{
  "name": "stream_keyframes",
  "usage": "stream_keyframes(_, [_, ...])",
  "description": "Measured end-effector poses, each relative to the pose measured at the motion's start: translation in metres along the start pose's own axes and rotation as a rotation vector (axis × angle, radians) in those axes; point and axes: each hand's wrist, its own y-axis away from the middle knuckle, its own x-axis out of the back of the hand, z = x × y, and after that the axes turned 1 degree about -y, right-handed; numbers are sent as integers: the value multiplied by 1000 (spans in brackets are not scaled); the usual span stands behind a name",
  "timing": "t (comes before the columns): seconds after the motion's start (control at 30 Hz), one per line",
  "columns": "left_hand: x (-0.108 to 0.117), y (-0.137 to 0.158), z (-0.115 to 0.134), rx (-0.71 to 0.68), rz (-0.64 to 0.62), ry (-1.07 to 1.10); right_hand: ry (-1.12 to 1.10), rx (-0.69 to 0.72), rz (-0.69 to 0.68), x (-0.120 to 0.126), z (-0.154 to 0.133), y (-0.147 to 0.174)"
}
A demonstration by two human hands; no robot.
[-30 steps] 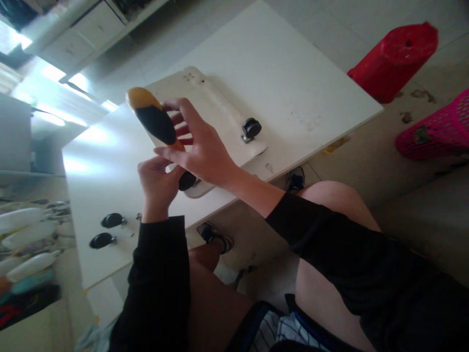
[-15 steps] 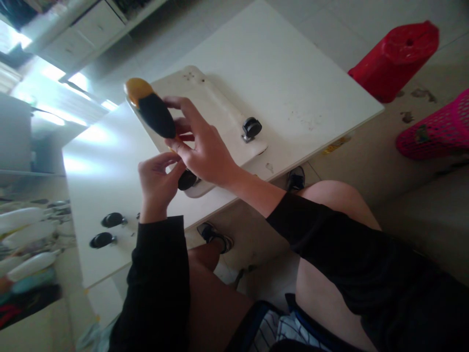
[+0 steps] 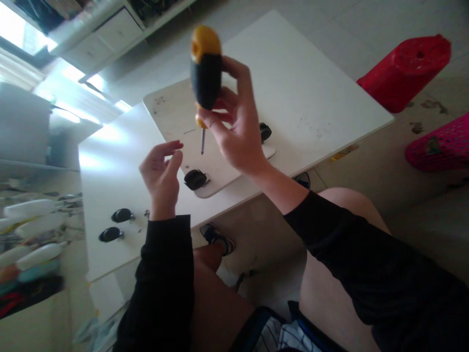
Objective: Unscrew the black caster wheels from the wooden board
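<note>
In my right hand (image 3: 238, 117) is a screwdriver (image 3: 207, 80) with a black and yellow handle, held near the base of the handle. Its thin shaft points down and its tip is in the air above a pale board with rounded corners (image 3: 172, 112). My left hand (image 3: 161, 171) hovers left of the tip, thumb and index finger slightly apart with nothing visible between them. Close to its fingers, a black caster wheel (image 3: 195, 180) stands at the board's near corner. Another caster (image 3: 265, 132) is partly hidden behind my right hand.
The board lies on a white table (image 3: 311, 83). Two loose casters, one of them a black wheel (image 3: 110, 234), lie at the table's left with small parts beside them. A red bin (image 3: 403, 73) and a pink basket (image 3: 439, 142) are on the floor at right.
My right hand has lifted the screwdriver up and right, away from the near caster, and turned it more upright. My left fingers have come away from the caster.
</note>
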Motion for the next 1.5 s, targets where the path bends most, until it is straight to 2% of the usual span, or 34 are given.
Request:
stream_keyframes(0.17, [7,0,-5,3,-1,2,59,-265,246,24,-12,-5])
stream_keyframes(0.33, [7,4,4,-8,-40,-16,-75,-355,387,29,-9,-1])
stream_keyframes(0.6, [5,4,12,-56,-43,-32,-134,-442,491,18,-21,1])
stream_keyframes(0.97, [11,4,9,-86,-54,-16,-134,-475,504,17,-24,1])
stream_keyframes(1.1, [41,4,-13,-32,-4,-119,-146,-477,556,22,-24,-5])
stream_keyframes(1.27, [109,18,-65,250,95,-355,-155,-509,581,29,-21,-8])
stream_keyframes(1.37, [143,37,-93,432,57,-519,-155,-526,592,30,-18,-8])
stream_keyframes(1.43, [158,51,-108,535,11,-601,-156,-533,592,30,-17,-8])
stream_keyframes(1.5, [168,63,-119,579,-36,-638,-154,-539,585,29,-15,-7])
